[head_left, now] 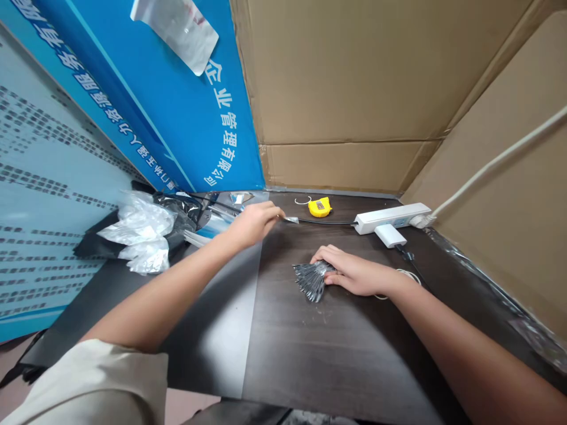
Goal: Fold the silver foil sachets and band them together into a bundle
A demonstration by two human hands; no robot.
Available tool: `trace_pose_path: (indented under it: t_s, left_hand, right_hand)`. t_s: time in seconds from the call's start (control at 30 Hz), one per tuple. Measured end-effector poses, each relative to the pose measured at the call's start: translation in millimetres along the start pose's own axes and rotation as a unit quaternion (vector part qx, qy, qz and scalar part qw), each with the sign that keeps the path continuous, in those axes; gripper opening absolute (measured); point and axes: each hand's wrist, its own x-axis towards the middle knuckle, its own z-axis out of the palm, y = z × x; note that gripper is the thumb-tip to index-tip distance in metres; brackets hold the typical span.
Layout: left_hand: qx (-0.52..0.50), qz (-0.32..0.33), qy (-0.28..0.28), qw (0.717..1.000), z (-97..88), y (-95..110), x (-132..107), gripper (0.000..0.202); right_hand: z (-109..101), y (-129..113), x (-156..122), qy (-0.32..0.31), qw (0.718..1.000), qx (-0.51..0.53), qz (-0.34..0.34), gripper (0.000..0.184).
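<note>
My right hand (348, 273) is closed round one end of a bundle of thin dark strips (310, 282). Their shiny free ends fan out to the left, low over the brown tabletop; what the strips are I cannot make out. Farther forward and to the left, my left hand (259, 223) reaches over the table with thumb and fingers pinched together. A small whitish piece (291, 219) shows just past its fingertips, beside a black cable (325, 222). Whether the fingers grip that piece or only touch it is not plain.
A yellow tape measure (319, 206) lies at the back. A white power strip (394, 217) with an adapter (390, 235) sits at the right. Crumpled clear plastic bags (144, 230) lie on the left. Cardboard walls (345, 77) and a blue banner (177, 100) enclose the table.
</note>
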Motion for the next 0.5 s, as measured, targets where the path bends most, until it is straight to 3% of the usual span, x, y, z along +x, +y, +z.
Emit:
trace_pose_path:
  t_s: [0.17, 0.33, 0.5]
  left_hand:
    - [-0.161, -0.034, 0.031, 0.986, 27.2, 34, -43, 0.031]
    - [-0.256, -0.111, 0.044, 0.959, 43.0, 32, -58, 0.019]
    - [-0.287, -0.133, 0.037, 0.948, 55.1, 27, -59, 0.012]
  right_hand:
    - [0, 2, -2, -0.015, 1.000, 0.000, -0.010, 0.028]
    - [8, 1, 3, -0.007, 0.999, -0.015, -0.043, 0.024]
    - [13, -3, 3, 0.001, 0.998, -0.021, -0.060, 0.026]
